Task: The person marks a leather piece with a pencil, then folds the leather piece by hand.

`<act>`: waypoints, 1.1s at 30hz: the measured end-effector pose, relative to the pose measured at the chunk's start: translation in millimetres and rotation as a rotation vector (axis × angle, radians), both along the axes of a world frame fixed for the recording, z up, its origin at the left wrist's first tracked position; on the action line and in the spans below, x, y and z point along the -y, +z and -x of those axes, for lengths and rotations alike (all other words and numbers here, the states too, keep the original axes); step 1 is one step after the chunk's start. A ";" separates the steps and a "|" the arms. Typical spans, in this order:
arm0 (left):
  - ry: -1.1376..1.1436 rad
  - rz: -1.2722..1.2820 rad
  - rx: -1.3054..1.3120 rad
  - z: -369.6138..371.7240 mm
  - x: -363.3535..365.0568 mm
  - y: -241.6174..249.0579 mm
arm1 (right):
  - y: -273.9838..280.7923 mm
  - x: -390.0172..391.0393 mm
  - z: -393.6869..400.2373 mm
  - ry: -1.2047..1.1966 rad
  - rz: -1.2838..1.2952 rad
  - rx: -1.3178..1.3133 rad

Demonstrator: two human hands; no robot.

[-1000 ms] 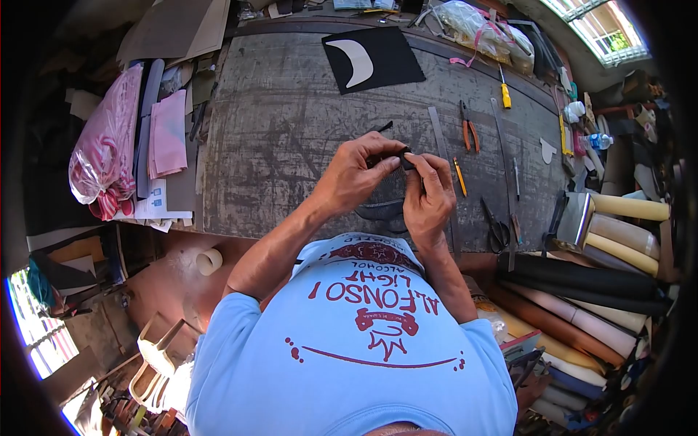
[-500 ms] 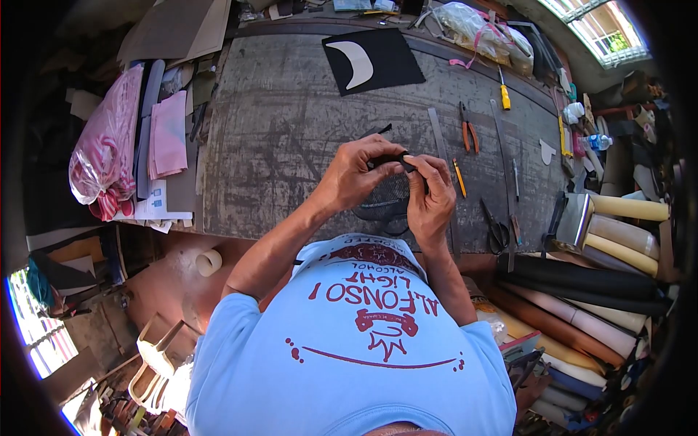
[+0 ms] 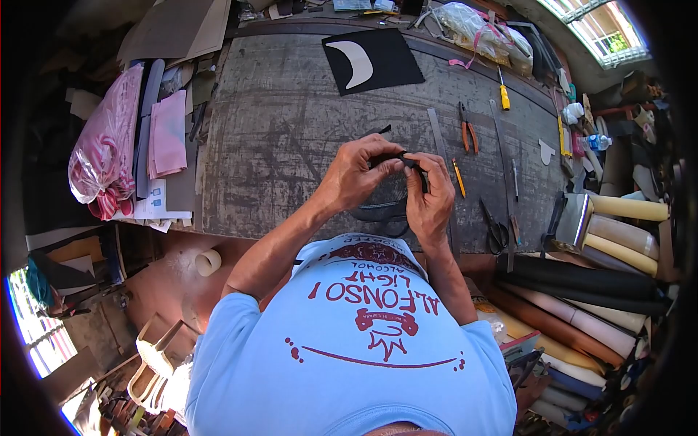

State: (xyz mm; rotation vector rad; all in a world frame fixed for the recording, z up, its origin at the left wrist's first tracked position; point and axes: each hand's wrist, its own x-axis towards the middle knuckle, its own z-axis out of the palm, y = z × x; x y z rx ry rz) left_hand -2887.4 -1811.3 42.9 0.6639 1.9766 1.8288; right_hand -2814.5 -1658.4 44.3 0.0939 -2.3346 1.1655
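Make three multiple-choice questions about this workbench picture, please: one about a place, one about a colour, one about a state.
1. Where do the orange-handled pliers lie?
A. on the grey scratched workbench, on the right-hand side of the hands
B. on the floor beside the tape roll
C. on top of the pink plastic bag

2. What colour is the crescent shape on the black square sheet?
A. red
B. white
C. green

3. What is the state of the two hands?
A. both flat on the bench
B. one raised, one hidden
C. left hand and right hand together in a grip on the small black strap piece

Answers: 1 A, the pliers rest on the bench past the metal ruler. 2 B, the crescent is pale white on black. 3 C, the fingers of both hands pinch the black piece above the bench.
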 end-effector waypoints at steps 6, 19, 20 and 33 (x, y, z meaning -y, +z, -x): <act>0.008 0.010 -0.037 0.1 0.2 0.6 | 2.2 -2.7 -1.8 0.021 0.040 0.083; 0.050 -0.029 -0.090 -5.6 -1.0 0.5 | -2.9 -5.0 -4.9 0.078 0.280 0.153; 0.055 -0.035 -0.069 -5.7 -1.1 0.8 | -3.4 -4.9 -4.6 0.091 0.331 0.156; 0.099 -0.061 0.195 -0.4 7.5 10.2 | 18.5 -24.9 -9.5 0.133 0.383 0.506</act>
